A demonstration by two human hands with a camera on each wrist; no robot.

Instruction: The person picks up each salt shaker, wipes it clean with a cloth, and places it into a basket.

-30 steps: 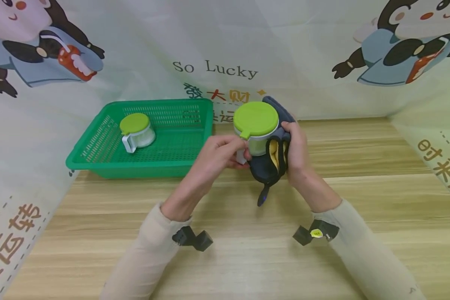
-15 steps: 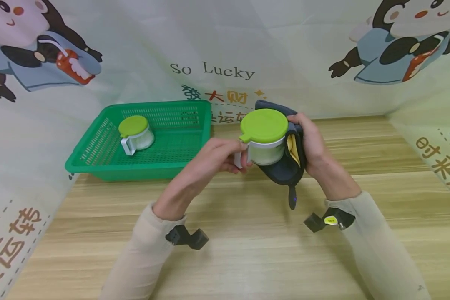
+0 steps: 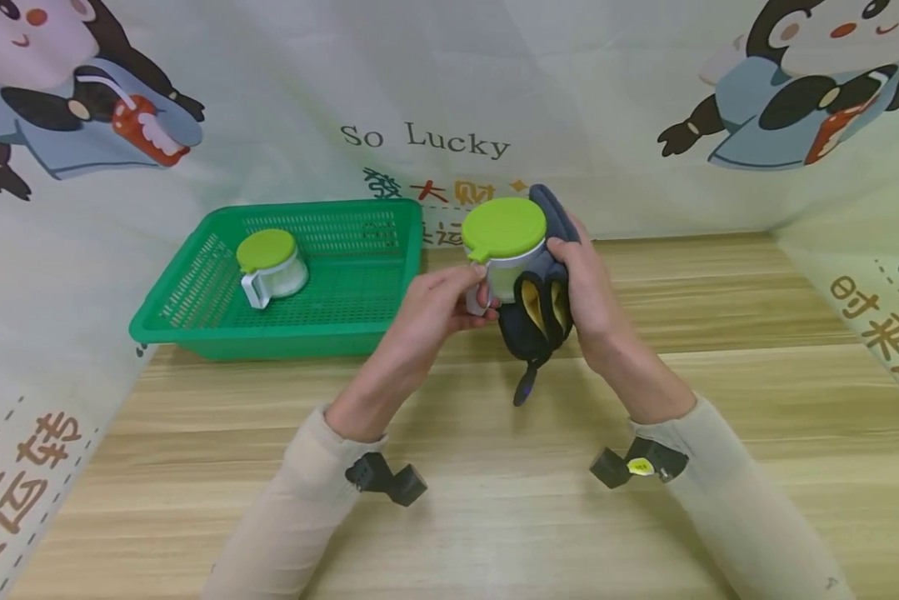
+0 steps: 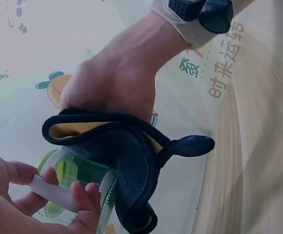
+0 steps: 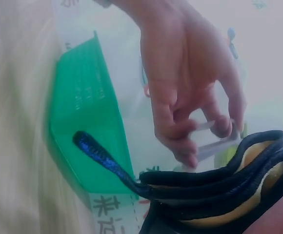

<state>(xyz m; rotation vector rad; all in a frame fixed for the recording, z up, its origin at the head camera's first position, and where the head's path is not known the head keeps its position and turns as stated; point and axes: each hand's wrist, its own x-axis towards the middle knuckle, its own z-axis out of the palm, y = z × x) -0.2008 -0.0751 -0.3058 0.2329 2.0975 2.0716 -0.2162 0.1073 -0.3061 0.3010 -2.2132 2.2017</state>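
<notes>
A clear seasoning jar (image 3: 503,271) with a lime-green lid (image 3: 505,227) and white handle (image 4: 56,193) is held up over the table. My left hand (image 3: 442,304) grips that handle, thumb on top and fingers through and under it. My right hand (image 3: 591,287) holds a folded dark blue cloth (image 3: 535,321) against the jar's right side. Black edging, a yellow inner face and a hanging loop (image 4: 192,146) show on the cloth. In the right wrist view, the cloth's folds hide most of the jar.
A green plastic basket (image 3: 292,340) stands at the back left of the wooden table (image 3: 479,500). Inside it sits a second jar (image 3: 272,267) with a green lid and white handle. A printed cloth backdrop (image 3: 606,108) rises behind the table.
The jar and cloth moved right and slightly down, then back left and up. The right hand turned with the cloth, which now bunches at the jar's side. The left hand kept the handle.
</notes>
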